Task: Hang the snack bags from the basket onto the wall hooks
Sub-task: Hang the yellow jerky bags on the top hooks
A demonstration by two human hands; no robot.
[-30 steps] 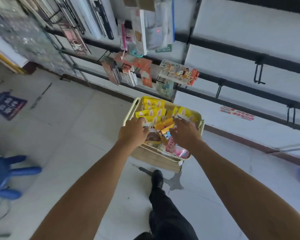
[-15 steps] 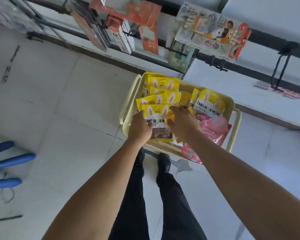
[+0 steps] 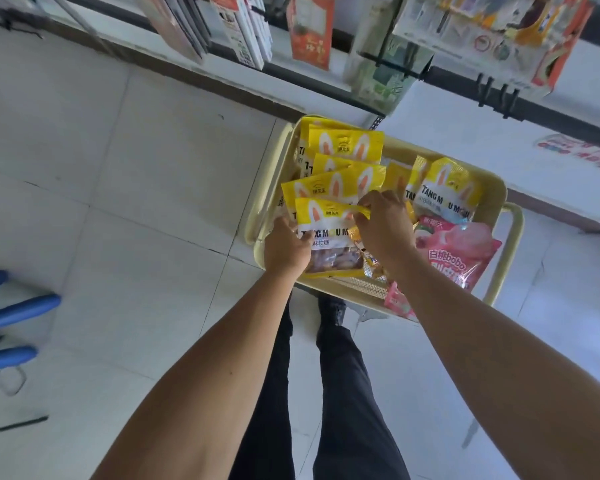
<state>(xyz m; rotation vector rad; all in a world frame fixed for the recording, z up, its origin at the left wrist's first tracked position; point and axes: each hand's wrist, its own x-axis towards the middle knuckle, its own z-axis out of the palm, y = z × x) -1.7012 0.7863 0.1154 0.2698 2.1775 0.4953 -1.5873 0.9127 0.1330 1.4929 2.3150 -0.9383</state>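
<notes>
In the middle of the frame, we are looking down at a pale yellow basket (image 3: 499,199) that is sitting on the white tile floor (image 3: 118,202), right beside the wall. It is holding lots of snack bags. We are gripping the nearest yellow bag (image 3: 329,226) with both hands. Our left hand (image 3: 286,249) is holding its left edge, with the fingers curled round the side of the bag. Our right hand (image 3: 383,226) is pinching the bag's top right corner between the thumb and fingers. This bag is lying on top of the others at the near side of the basket, and we cannot tell if it is lifted off them. Behind it, three more yellow bags (image 3: 347,147) are lying in a stack toward the far left of the basket. Another yellow bag (image 3: 447,192) is lying at the far right. A pink bag (image 3: 461,251) is resting at the right side, and its lower end is hanging over the near rim. At the top of the frame, other packs (image 3: 309,29) are hanging from the black rails on the wall, and black wall hooks (image 3: 496,93) are sticking out at the upper right. At the left edge, blue chair legs (image 3: 14,313) are showing. At the bottom, our dark trousers (image 3: 340,393) and a black shoe (image 3: 331,311) are standing just near the basket.
</notes>
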